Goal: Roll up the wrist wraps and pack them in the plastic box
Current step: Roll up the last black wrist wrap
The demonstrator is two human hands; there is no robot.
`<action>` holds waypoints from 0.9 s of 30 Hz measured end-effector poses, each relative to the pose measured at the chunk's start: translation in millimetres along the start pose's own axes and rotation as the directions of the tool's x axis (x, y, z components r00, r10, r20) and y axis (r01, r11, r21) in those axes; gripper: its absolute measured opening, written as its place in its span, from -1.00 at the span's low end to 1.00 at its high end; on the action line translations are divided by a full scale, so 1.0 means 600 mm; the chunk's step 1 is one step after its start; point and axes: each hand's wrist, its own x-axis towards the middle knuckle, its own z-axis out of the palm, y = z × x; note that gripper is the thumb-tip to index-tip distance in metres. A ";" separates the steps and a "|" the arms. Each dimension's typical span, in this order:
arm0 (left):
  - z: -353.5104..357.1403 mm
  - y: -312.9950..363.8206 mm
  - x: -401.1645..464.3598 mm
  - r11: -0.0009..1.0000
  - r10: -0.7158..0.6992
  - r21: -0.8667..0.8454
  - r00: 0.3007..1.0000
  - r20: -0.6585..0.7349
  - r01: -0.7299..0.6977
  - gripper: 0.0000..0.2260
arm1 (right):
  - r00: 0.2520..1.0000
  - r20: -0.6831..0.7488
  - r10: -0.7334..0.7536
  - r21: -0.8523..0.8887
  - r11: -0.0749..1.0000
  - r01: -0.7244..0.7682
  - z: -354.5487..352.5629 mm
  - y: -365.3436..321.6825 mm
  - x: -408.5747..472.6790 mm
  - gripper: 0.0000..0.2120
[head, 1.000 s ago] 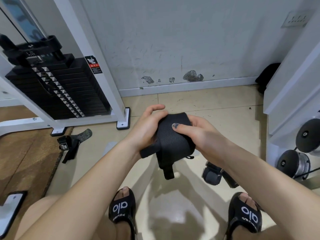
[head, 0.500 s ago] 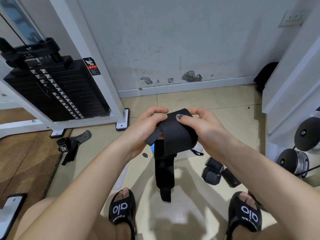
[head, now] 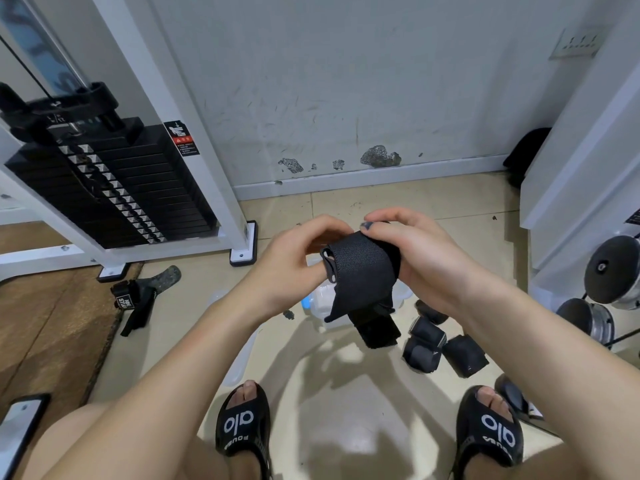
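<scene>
A black wrist wrap (head: 360, 271) is half rolled between both hands above the floor, and its loose tail (head: 377, 329) hangs down. My left hand (head: 294, 261) grips the roll's left end. My right hand (head: 415, 251) curls over the top and right side of the roll. Below the hands a clear plastic box (head: 320, 301) lies on the floor, mostly hidden by the wrap. Rolled black wraps (head: 424, 346) (head: 465, 355) sit on the floor to the right of the box.
Another unrolled wrap with a grey strap (head: 138, 296) lies on the floor at the left. A weight-stack machine (head: 104, 188) stands at left, dumbbells (head: 609, 268) at right. A clear lid (head: 242, 358) lies by my left sandal (head: 242, 424). A phone (head: 17, 431) rests on the brown mat.
The hanging tail has grown shorter as more wrap has wound onto the roll. Both hands have turned around the roll and shifted slightly right.
</scene>
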 end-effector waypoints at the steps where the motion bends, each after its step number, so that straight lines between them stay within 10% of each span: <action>1: 0.002 0.003 0.001 1.000 -0.007 -0.011 1.000 -0.010 0.006 -0.68 | 1.000 0.012 0.000 -0.019 1.000 0.000 -0.001 -0.001 0.000 -0.76; 7: 0.003 0.007 0.001 1.000 -0.001 -0.027 1.000 -0.002 0.001 -0.67 | 1.000 0.004 0.022 -0.031 0.999 -0.022 -0.009 -0.002 -0.001 -0.76; 13: -0.014 0.018 -0.006 0.919 -0.028 -0.388 0.995 0.094 0.062 -0.68 | 0.985 0.128 0.118 0.159 0.978 -0.138 -0.020 -0.021 -0.001 -0.91; 27: -0.002 0.007 -0.004 0.993 0.111 0.067 0.984 -0.142 -0.102 -0.91 | 0.950 0.247 0.191 0.220 0.944 -0.247 -0.018 -0.024 0.000 -0.90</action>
